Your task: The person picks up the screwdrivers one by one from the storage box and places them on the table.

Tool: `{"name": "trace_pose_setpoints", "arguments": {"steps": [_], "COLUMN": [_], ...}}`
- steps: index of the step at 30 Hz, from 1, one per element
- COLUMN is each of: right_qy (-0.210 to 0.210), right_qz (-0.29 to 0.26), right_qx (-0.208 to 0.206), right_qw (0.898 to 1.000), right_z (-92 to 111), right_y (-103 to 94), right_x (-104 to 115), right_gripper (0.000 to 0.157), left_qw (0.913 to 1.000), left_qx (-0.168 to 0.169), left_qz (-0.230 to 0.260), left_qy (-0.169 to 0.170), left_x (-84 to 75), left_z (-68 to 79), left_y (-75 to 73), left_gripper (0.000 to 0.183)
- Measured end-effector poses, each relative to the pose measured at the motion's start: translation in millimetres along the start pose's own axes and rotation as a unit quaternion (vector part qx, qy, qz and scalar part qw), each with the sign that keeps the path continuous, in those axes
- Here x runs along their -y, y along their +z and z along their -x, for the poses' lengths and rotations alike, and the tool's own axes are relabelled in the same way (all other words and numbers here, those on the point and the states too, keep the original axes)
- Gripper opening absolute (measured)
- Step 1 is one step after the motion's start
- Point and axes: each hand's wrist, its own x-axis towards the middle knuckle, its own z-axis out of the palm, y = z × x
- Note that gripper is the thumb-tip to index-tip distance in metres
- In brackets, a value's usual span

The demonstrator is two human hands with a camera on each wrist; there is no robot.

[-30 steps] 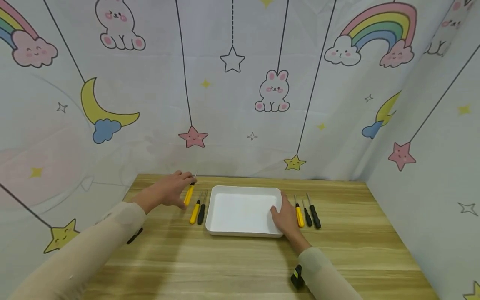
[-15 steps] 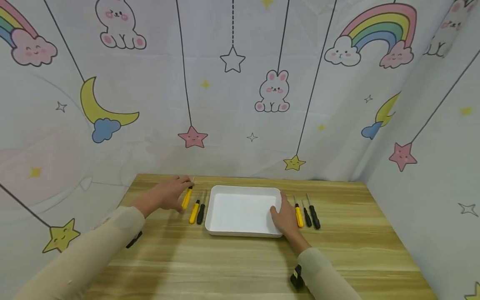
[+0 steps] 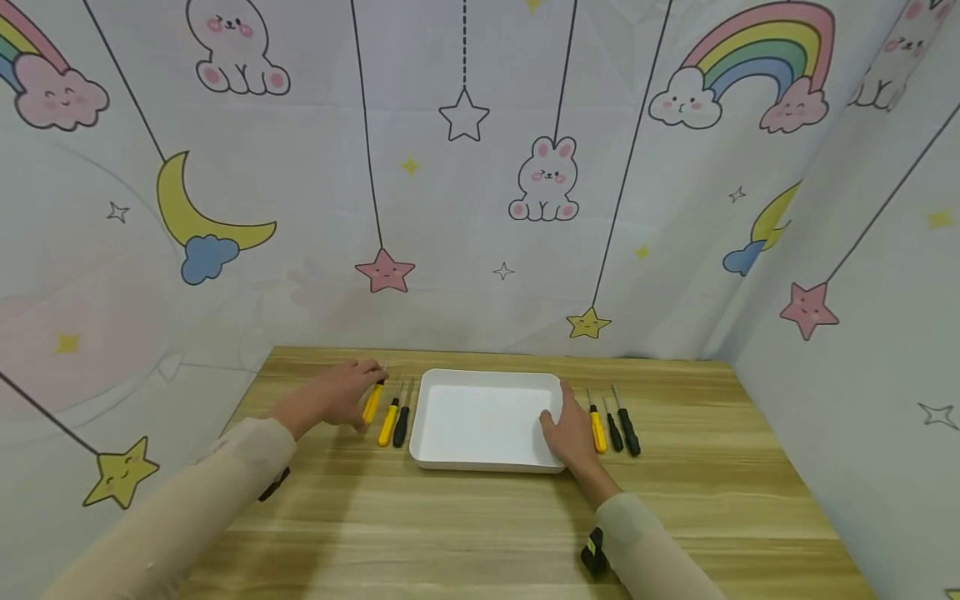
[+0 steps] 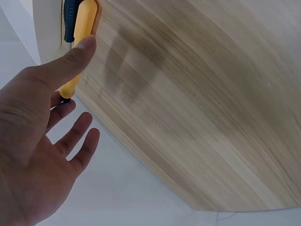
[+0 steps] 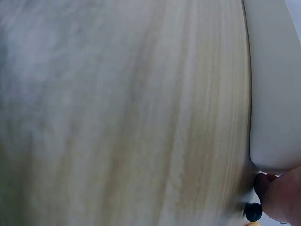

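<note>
At the left of the table my left hand (image 3: 339, 393) pinches a yellow-handled screwdriver (image 3: 372, 403) between thumb and index finger, its shaft pointing to the back wall. In the left wrist view, the thumb lies across the yellow handle (image 4: 85, 21) and the other fingers are spread below. My right hand (image 3: 572, 433) grips the right side of a shallow white tray (image 3: 491, 467), thumb over the rim and fingers outside. Just right of the held screwdriver lie another yellow screwdriver (image 3: 387, 423) and a black-handled screwdriver (image 3: 402, 425), side by side.
Right of the tray lie a yellow screwdriver (image 3: 597, 430), a small black screwdriver (image 3: 614, 433) and a longer black screwdriver (image 3: 628, 432). All stand on a wooden table (image 3: 450, 533), with a white printed curtain (image 3: 465, 208) behind and beside it.
My left hand has drawn slightly toward me and down, the yellow screwdriver moving with it to lie closer in line with the neighbouring ones. The right hand and tray stay put.
</note>
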Motion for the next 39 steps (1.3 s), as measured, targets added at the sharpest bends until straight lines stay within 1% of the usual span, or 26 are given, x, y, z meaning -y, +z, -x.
{"name": "trace_pose_setpoints", "arguments": {"steps": [5, 9, 14, 21, 26, 28, 35, 39], "right_qy": [0.004, 0.003, 0.002, 0.002, 0.003, 0.004, 0.005, 0.003], "right_qz": [0.001, 0.000, 0.001, 0.002, -0.003, -0.005, -0.002, -0.007], "right_qx": [0.005, 0.005, 0.002, 0.001, -0.001, -0.002, 0.001, 0.001], "right_qw": [1.000, 1.000, 1.000, 1.000, 1.000, 1.000, 1.000, 1.000], "right_z": [-0.4, -0.6, -0.7, 1.0, 3.5, 4.0, 3.0, 4.1], "right_y": [-0.2, -0.2, -0.6, -0.8, -2.2, -2.6, -2.9, -3.6], "right_x": [-0.3, -0.4, -0.5, 0.5, 0.8, 0.2, 0.8, 1.6], "right_gripper": [0.073, 0.073, 0.072, 0.072, 0.071, 0.071, 0.072, 0.072], "left_qw": [0.9997, 0.9996, 0.9996, 0.9986, 0.9988, 0.9988, 0.9976, 0.9974], "left_qx": [0.022, 0.025, 0.025, 0.049, 0.048, 0.049, 0.063, 0.069], "left_qz": [0.003, -0.004, -0.008, 0.014, 0.007, 0.006, 0.022, 0.018], "left_qy": [-0.007, -0.012, -0.010, -0.017, -0.008, -0.004, -0.017, -0.014], "left_x": [-2.2, -4.0, -5.7, -4.3, -4.8, -5.2, -7.7, -9.7], "left_z": [-1.0, -1.8, -3.8, -8.4, -11.2, -12.0, -12.4, -12.3], "left_y": [5.9, 9.8, 11.8, 19.8, 22.8, 22.9, 17.7, 15.5], "left_gripper": [0.097, 0.096, 0.094, 0.098, 0.100, 0.099, 0.098, 0.097]}}
